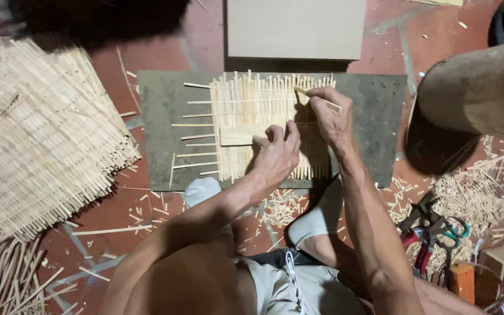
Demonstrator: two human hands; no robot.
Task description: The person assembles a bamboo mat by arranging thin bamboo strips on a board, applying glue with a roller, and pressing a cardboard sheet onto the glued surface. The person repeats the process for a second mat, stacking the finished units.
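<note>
A small mat of woven pale bamboo strips (252, 105) lies on a dark grey board (158, 116) on the red floor. My left hand (275, 153) presses down on a flat wooden block (237, 135) that rests across the mat. My right hand (331, 116) pinches one thin bamboo strip (316, 98) at the mat's right edge, the strip slanting across the weave. Several loose strip ends stick out from the mat's left side.
A big stack of finished woven mats (42, 134) lies to the left. A beige board (296, 29) sits behind the work board. Red pliers (421, 242) and green-handled scissors (453, 230) lie at the right among bamboo offcuts. Loose sticks (1, 274) lie at bottom left.
</note>
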